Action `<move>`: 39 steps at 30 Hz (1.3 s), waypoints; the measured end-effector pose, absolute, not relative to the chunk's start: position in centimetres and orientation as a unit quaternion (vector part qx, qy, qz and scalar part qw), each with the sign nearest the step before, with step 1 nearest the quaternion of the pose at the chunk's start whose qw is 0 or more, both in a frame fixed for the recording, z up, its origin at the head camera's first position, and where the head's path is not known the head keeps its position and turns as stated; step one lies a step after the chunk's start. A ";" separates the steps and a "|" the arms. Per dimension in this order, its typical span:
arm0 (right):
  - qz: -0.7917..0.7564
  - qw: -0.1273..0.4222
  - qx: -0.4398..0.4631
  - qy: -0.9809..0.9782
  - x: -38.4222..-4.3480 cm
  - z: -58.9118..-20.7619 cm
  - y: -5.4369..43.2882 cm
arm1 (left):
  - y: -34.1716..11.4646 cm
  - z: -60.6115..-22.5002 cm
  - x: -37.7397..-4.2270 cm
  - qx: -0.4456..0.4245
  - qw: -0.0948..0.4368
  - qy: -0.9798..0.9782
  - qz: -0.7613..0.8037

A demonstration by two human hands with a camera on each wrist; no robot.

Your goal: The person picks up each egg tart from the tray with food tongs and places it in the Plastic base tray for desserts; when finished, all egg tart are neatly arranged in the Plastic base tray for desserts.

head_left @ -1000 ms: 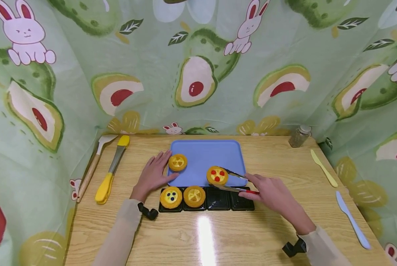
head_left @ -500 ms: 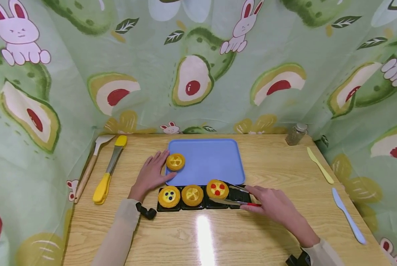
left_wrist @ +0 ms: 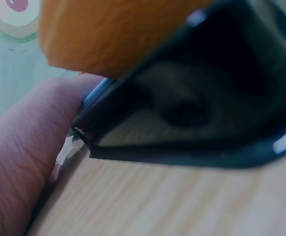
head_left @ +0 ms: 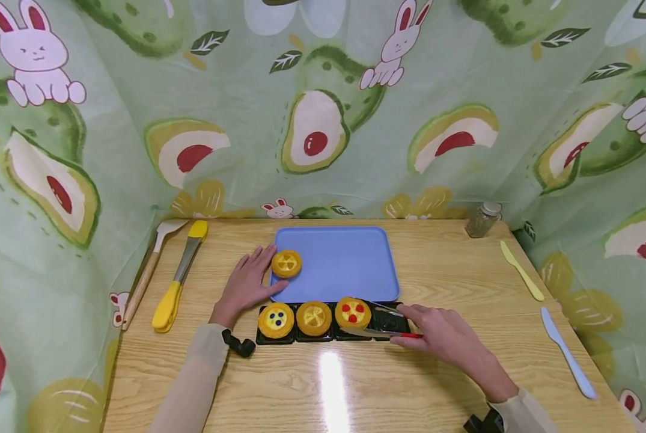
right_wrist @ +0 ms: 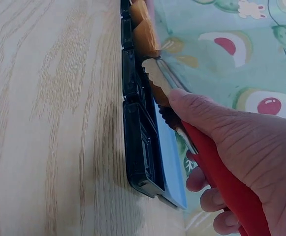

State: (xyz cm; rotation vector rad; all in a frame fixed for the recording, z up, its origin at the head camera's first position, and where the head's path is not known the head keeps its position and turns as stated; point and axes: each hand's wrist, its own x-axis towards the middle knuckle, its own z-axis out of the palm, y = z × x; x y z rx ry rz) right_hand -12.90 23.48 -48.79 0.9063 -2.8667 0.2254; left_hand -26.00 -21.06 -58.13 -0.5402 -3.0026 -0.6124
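R hand (head_left: 444, 328) grips red-handled tongs (head_left: 377, 332), arms straddling the red-dotted tart (head_left: 353, 311). Tart's in/over the 3rd comp. from L of the black tray (head_left: 389, 322); can't tell if it's fully down on the comp. floor. Little slack there: plain tart (head_left: 314, 319) right up on its L in comp. 2, blue-dotted tart (head_left: 276, 323) in comp. 1 at the L end. To its R, comp. 4 shows its black floor, tongs reaching in across it. Black tray's far edge runs right along the near edge of the blue tray (head_left: 344, 261).

L hand (head_left: 246, 284) lies w/ fingers loose & spread at blue tray's L edge, gripping nothing; thumb's over the near-L corner, below the pale tart (head_left: 286, 264) by that same edge. Rest of blue tray, centre to R, shows bare blue.

Open room: wide strip of wood table (head_left: 279, 385) nearside, plus a stretch btwn blue tray & the R-edge stuff: jar (head_left: 483, 220) at far corner, yellow knife (head_left: 520, 270), blue knife (head_left: 568, 355). L side: spatula (head_left: 143, 282) along the table edge, yellow-handled tongs (head_left: 167, 307) beside it. Curtain (head_left: 247, 138) bounds back & sides.
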 end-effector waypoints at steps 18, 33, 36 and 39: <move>0.089 0.047 0.291 -0.951 -12.9 -48.6 23.4 | -21.2 -58.3 -26.0 -0.169 0.008 -0.967 -0.190; 0.167 0.047 0.284 -0.943 -14.4 -47.0 22.3 | -21.1 -58.0 -26.0 -0.173 0.009 -0.966 -0.192; 0.174 0.062 0.292 -0.939 -15.5 -46.9 21.7 | -21.1 -58.0 -26.0 -0.174 0.010 -0.966 -0.193; 0.176 0.075 0.299 -0.935 -16.7 -46.8 21.0 | -21.1 -58.0 -26.0 -0.176 0.013 -0.965 -0.193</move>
